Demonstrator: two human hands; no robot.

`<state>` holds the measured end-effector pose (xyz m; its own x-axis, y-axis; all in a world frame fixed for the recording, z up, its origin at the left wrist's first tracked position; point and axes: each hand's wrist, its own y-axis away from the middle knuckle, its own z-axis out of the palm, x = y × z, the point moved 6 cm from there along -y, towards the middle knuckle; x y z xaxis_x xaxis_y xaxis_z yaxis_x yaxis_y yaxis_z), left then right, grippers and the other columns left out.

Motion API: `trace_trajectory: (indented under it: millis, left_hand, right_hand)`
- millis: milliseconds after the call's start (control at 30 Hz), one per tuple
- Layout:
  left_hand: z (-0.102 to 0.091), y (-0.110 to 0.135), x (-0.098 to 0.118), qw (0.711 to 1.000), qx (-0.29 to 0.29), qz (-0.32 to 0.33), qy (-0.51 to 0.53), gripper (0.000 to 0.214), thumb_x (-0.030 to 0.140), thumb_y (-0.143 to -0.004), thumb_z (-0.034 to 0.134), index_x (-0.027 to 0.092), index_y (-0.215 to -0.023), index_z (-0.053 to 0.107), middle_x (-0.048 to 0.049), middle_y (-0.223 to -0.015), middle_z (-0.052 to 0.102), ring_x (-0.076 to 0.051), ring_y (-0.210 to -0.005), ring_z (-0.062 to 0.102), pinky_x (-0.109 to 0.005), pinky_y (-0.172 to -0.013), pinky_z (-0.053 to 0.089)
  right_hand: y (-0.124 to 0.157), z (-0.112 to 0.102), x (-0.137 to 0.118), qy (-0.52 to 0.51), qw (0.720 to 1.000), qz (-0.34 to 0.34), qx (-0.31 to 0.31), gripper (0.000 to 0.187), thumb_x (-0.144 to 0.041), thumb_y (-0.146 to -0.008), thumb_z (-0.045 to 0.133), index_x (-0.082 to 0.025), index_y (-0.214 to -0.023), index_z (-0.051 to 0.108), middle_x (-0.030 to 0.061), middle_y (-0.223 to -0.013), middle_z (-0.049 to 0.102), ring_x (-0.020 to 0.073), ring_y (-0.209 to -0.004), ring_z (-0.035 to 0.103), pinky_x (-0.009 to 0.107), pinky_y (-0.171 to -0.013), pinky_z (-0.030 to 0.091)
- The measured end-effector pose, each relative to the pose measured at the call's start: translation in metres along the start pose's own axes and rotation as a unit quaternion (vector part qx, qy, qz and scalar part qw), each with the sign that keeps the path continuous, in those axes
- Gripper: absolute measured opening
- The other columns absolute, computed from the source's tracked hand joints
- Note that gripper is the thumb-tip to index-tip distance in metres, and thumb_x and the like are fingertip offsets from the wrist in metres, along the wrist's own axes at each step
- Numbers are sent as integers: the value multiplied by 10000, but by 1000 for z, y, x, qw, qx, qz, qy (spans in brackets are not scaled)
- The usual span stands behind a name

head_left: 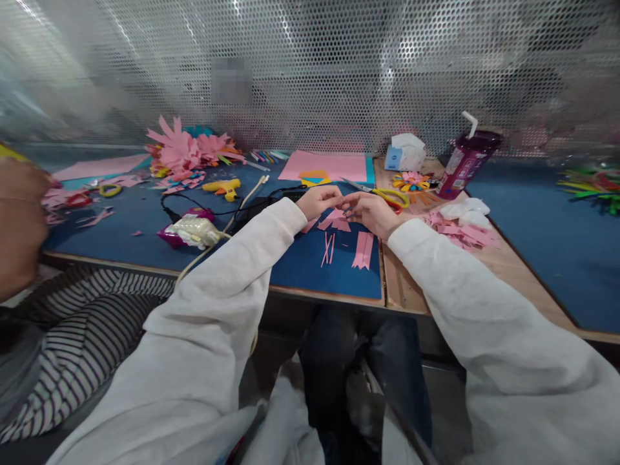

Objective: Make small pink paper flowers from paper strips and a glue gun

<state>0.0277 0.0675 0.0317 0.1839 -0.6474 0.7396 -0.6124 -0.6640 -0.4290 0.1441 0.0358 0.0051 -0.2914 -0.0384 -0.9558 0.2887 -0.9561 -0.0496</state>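
My left hand (320, 201) and my right hand (372, 213) meet at the fingertips over the blue table mat. Both are closed in a pinch, and what lies between the fingers is too small to make out. Right under them is a pink paper piece with cut ends (336, 221); whether a finger touches it I cannot tell. Closer to me lie thin pink paper strips (328, 248) and a pair of notched pink strips (363, 250). Scissors with yellow handles (391, 199) rest just behind my right hand, partly hidden.
A yellow glue gun (223, 188), a power strip wrapped in plastic (194, 231) and cables lie left. Pink paper flowers (186, 152) stand behind them. Right are paper scraps (460, 231), a purple cup with straw (469, 165) and a tissue pack (405, 155). Another person's arm (22, 226) is far left.
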Motion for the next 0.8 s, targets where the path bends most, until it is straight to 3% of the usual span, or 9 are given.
trace_trajectory:
  millis: [333,800]
  left_hand:
    - [0,1,-1,1000,11,-9,23,367,500,-754,599,135,-722,590,-25,-699,612,-132,-680,596,-294,-706,497]
    - [-2,2,6,999,22,-20,14,191,298,-799,573,129,-711,588,-17,-691,618,-132,-661,621,-290,-686,524]
  right_hand:
    - [2,2,-1,-14,1000,9,3,289,-11,-554,439,-128,-732,634,12,-696,612,111,-591,561,272,-603,443]
    - [1,0,-1,-9,1000,-6,19,236,-50,-610,474,-142,-763,628,12,-697,606,112,-612,558,270,-604,427]
